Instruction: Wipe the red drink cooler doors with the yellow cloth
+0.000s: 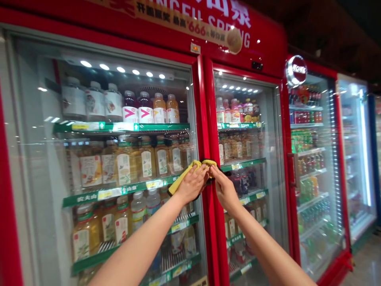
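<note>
A yellow cloth (179, 179) with a dark edge lies against the red door frames of a glass-fronted drinks fridge, where its two doors meet. My left hand (193, 183) grips the cloth and presses it there, with part of it hanging out on the left over the glass. My right hand (224, 188) reaches in from the right, its fingers closed on the cloth's upper right part at the right door's red frame (212, 131). The fingertips of both hands nearly meet. Some of the cloth is hidden under my fingers.
Behind the left glass door (44, 167) and right glass door (269, 139), bottles stand on green-edged shelves. A red sign panel (268, 43) runs above. To the right stand another red drinks fridge (311, 159) and a lit white cooler (355, 159). Grey floor (367, 258) shows at lower right.
</note>
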The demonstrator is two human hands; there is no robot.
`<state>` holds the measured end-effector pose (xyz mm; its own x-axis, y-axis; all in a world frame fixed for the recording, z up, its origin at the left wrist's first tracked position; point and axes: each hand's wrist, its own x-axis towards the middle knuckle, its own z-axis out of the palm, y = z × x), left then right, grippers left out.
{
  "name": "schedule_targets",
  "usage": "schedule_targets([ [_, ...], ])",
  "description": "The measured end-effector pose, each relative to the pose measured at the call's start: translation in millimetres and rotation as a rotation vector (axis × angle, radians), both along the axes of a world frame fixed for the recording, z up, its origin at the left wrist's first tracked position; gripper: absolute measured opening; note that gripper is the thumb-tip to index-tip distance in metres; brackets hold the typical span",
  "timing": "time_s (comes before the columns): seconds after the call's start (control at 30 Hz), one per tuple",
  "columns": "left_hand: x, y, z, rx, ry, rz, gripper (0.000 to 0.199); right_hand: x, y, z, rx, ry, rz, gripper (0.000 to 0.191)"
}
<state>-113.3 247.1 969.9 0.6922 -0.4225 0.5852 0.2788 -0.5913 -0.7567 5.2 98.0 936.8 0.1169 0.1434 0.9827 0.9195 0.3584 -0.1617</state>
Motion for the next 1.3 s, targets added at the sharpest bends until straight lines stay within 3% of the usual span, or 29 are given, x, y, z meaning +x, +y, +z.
schedule_targets([
  [0.13, 7.6, -5.6, 42.0, -0.009, -0.088, 0.025, 0.054, 9.9, 24.0, 48.2, 0.05, 0.088, 0.102, 0.052],
  [0.2, 9.5, -10.3, 51.5, -0.015, -0.148, 0.03, 0.055, 10.9, 30.2, 61.4, 0.073, 0.115, 0.133, 0.054],
  [0.27, 7.2, -13.8, 48.7, -0.019, -0.194, 0.035, 0.058, 9.1, 33.4, 57.7, 0.083, 0.118, 0.147, 0.056],
  [0.43, -8.9, -13.0, 22.0, -0.059, -0.163, 0.113, 0.08, -0.8, 39.6, 8.3, 0.058, 0.014, 0.062, 0.062],
  [0.5, -12.0, -10.6, 22.3, -0.089, -0.144, 0.163, 0.081, -3.0, 45.3, -0.2, 0.053, -0.052, -0.019, 0.063],
  [0.57, -12.1, -8.7, 33.1, -0.112, -0.152, 0.189, 0.078, -2.9, 53.2, 5.9, 0.06, -0.118, -0.107, 0.066],
  [0.63, -11.2, -7.9, 51.8, -0.117, -0.173, 0.191, 0.076, -0.7, 61.5, 23.8, 0.068, -0.172, -0.185, 0.069],
  [0.8, -11.1, -10.7, 108.1, -0.098, -0.215, 0.189, 0.07, 6.8, 70.8, 87.5, 0.031, -0.226, -0.298, 0.069],
  [1.03, -1.7, -12.1, 173.5, -0.097, -0.327, 0.132, 0.066, 11.8, 65.4, 173.6, 0.015, -0.246, -0.271, 0.061],
  [1.3, 7.7, -8.1, 247.0, -0.057, -0.373, 0.133, 0.062, 14.5, 59.2, 258.8, 0.038, -0.386, -0.343, 0.06],
])
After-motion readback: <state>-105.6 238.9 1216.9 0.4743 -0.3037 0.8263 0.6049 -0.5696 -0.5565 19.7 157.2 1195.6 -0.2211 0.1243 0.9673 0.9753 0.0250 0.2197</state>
